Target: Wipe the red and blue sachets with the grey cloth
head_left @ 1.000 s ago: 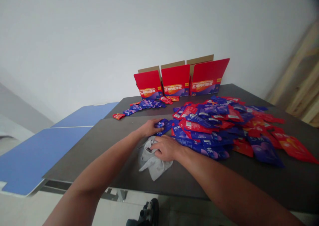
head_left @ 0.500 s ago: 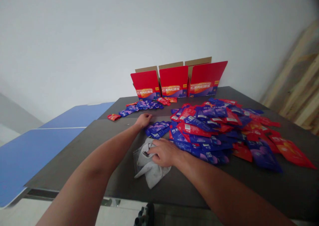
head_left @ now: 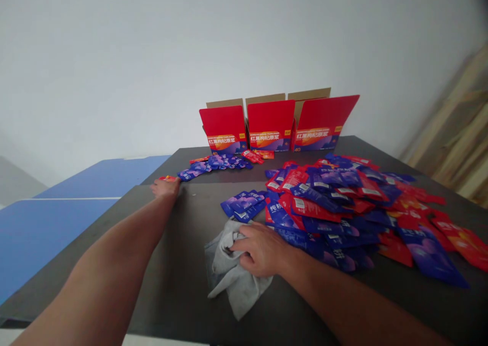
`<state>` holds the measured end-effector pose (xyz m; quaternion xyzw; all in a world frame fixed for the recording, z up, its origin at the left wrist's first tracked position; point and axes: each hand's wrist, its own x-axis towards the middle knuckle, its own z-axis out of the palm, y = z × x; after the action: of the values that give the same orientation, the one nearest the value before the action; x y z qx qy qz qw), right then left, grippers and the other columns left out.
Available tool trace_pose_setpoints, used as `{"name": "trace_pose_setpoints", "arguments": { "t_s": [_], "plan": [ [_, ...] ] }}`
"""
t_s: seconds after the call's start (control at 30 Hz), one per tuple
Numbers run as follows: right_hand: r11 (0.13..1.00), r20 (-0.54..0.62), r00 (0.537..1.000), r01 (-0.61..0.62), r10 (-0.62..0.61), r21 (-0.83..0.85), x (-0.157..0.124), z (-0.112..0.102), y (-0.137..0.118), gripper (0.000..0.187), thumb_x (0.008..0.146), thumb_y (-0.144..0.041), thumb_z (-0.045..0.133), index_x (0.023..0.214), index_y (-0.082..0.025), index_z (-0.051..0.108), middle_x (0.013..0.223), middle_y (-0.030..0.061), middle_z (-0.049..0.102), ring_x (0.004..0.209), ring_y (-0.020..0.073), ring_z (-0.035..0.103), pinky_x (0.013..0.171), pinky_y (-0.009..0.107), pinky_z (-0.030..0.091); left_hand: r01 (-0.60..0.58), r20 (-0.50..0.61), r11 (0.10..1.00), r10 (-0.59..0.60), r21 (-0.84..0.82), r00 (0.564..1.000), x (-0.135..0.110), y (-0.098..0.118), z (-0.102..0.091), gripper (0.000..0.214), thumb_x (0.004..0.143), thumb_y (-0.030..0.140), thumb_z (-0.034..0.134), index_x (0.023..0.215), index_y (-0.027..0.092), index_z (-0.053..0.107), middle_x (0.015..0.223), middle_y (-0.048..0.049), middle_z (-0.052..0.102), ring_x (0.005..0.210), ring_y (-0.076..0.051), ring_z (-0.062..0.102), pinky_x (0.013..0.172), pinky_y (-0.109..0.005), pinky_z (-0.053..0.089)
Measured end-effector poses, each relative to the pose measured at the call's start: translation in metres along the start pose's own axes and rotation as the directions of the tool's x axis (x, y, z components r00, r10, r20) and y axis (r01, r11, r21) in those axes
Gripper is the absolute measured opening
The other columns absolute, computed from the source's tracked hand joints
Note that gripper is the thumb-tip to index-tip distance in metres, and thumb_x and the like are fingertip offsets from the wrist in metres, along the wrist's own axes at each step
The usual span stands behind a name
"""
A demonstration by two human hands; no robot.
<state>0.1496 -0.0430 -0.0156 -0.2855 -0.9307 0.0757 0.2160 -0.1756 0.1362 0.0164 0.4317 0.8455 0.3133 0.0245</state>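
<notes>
My left hand [head_left: 165, 187] is stretched far out to the table's left side and lies over a small red sachet [head_left: 166, 178], fingers curled on it. My right hand [head_left: 256, 248] rests on a crumpled grey cloth [head_left: 232, 272] on the dark table [head_left: 190, 224], fingers bent into the fabric. A large heap of blue and red sachets [head_left: 343, 208] lies just right of that hand. A few blue sachets [head_left: 242, 203] sit apart at the heap's left edge.
Three open red cardboard boxes [head_left: 271, 124] stand at the table's far edge against the white wall. A row of smaller blue and red sachets [head_left: 219, 162] lies before them. A blue tabletop [head_left: 57, 213] adjoins on the left. Wooden slats [head_left: 457, 142] lean at right.
My left hand left the blue sachets by the heap and reached out left to the lone red sachet. My right hand stayed on the grey cloth.
</notes>
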Motion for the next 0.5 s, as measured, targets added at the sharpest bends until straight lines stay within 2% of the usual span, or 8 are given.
{"name": "trace_pose_setpoints", "arguments": {
  "t_s": [0.1, 0.23, 0.37, 0.5],
  "plan": [
    [1.000, 0.004, 1.000, -0.002, 0.002, 0.007, -0.001, -0.001, -0.001, 0.028, 0.076, -0.025, 0.054, 0.098, -0.028, 0.071, 0.079, 0.0018, 0.053, 0.068, 0.0166, 0.045, 0.065, 0.031, 0.033, 0.079, -0.037, 0.996, -0.077, 0.042, 0.996, 0.018, -0.003, 0.011, 0.046, 0.084, 0.040, 0.061, 0.109, 0.005, 0.046, 0.106, -0.0187, 0.055, 0.107, -0.029, 0.050, 0.084, -0.039, 0.036],
    [1.000, 0.005, 1.000, -0.017, 0.017, 0.012, -0.003, -0.001, -0.002, 0.027, 0.075, -0.024, 0.055, 0.097, -0.028, 0.071, 0.079, 0.0016, 0.052, 0.068, 0.0168, 0.045, 0.064, 0.031, 0.032, 0.189, -0.095, 0.978, -0.180, 0.093, 0.979, 0.041, -0.012, 0.025, 0.076, 0.073, 0.055, 0.070, 0.118, 0.002, 0.040, 0.121, -0.0266, 0.048, 0.117, -0.033, 0.043, 0.085, -0.040, 0.036],
    [1.000, 0.004, 1.000, -0.016, 0.016, 0.025, -0.003, 0.000, -0.001, 0.028, 0.074, -0.024, 0.055, 0.098, -0.028, 0.071, 0.079, 0.0017, 0.052, 0.068, 0.0164, 0.043, 0.063, 0.030, 0.031, 0.246, -0.069, 0.962, -0.240, 0.114, 0.968, 0.055, -0.018, 0.034, 0.094, 0.066, 0.051, 0.077, 0.130, -0.002, 0.032, 0.133, -0.0297, 0.040, 0.126, -0.036, 0.036, 0.094, -0.043, 0.034],
    [0.999, -0.008, 1.000, -0.012, 0.012, 0.029, -0.003, 0.001, 0.000, 0.028, 0.074, -0.024, 0.056, 0.097, -0.028, 0.070, 0.079, 0.0013, 0.051, 0.067, 0.0161, 0.043, 0.063, 0.030, 0.030, 0.288, -0.119, 0.956, -0.281, 0.052, 0.952, 0.051, -0.017, 0.034, 0.101, 0.062, 0.042, 0.081, 0.139, 0.005, 0.026, 0.141, -0.0272, 0.035, 0.131, -0.039, 0.033, 0.104, -0.048, 0.028]
  ]
}}
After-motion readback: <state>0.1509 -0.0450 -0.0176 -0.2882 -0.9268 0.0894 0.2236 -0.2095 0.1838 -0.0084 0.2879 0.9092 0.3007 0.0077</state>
